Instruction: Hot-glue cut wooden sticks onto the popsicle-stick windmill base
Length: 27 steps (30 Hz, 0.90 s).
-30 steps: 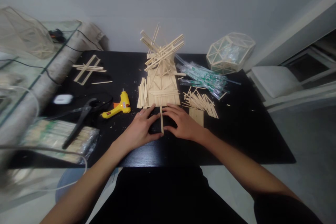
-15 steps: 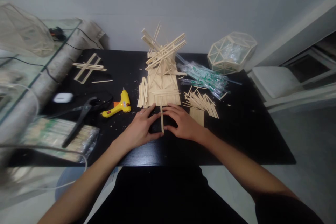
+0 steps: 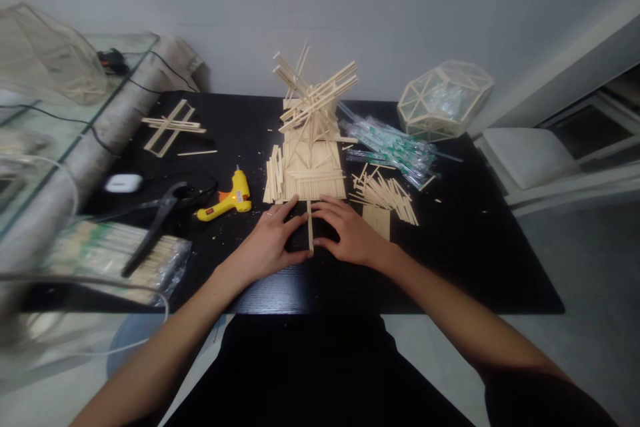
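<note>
A short bundle of thin wooden sticks (image 3: 311,230) lies upright to my view on the black table. My left hand (image 3: 267,240) presses its left side with thumb and fingers. From the right, my right hand (image 3: 353,233) pinches against the same sticks, so they are held between both hands. How many sticks there are, I cannot tell. Just beyond my fingertips stands a windmill-like stick model (image 3: 317,97) with crossed blades, on a slatted wooden base (image 3: 325,188). Short flat sticks (image 3: 274,177) lie along the base's left edge.
Left on the black table (image 3: 425,267) are a yellow glue gun (image 3: 227,202), a stick cross (image 3: 173,127), a white case (image 3: 123,183), a black-handled tool (image 3: 155,230) and packed sticks (image 3: 110,257). Right are loose sticks (image 3: 387,195), a small wooden panel (image 3: 377,220), plastic wrappers (image 3: 393,147) and a geometric frame (image 3: 445,100).
The camera view has shifted very slightly, moving the scene a little to the right. Both hands keep the same hold on the sticks.
</note>
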Each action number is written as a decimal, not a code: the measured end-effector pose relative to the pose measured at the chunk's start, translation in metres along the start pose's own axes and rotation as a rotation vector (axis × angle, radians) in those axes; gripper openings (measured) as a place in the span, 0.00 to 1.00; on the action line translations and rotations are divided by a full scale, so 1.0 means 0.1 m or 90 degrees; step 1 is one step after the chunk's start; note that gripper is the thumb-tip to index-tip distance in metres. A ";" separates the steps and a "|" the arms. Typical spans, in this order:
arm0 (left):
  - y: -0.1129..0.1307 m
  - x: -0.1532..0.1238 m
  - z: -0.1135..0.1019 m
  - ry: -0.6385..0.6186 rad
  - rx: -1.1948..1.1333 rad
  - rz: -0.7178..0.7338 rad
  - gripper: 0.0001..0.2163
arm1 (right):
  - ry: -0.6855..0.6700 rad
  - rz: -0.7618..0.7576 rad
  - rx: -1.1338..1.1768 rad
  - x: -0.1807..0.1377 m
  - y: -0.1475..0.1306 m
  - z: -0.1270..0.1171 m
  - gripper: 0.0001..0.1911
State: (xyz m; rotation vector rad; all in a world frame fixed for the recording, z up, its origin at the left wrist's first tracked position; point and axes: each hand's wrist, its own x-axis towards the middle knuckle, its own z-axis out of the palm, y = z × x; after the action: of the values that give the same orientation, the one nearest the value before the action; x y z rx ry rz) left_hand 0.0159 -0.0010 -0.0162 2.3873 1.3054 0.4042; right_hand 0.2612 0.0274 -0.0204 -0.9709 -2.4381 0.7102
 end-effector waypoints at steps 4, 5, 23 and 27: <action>0.00 0.00 0.00 -0.007 0.001 -0.003 0.30 | -0.001 -0.002 -0.003 0.00 0.02 0.01 0.26; 0.00 0.00 0.00 -0.010 0.004 -0.005 0.31 | -0.001 -0.002 -0.004 0.00 0.03 0.01 0.26; 0.01 0.00 -0.01 0.000 0.002 -0.007 0.30 | 0.003 -0.005 0.004 0.01 0.03 0.03 0.27; 0.01 0.00 -0.01 0.006 0.007 -0.006 0.30 | 0.000 0.001 0.003 0.01 0.03 0.02 0.26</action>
State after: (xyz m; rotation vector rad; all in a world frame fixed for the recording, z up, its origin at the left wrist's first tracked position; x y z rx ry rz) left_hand 0.0161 -0.0016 -0.0150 2.3905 1.3258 0.4062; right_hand 0.2608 0.0287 -0.0237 -0.9710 -2.4343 0.7155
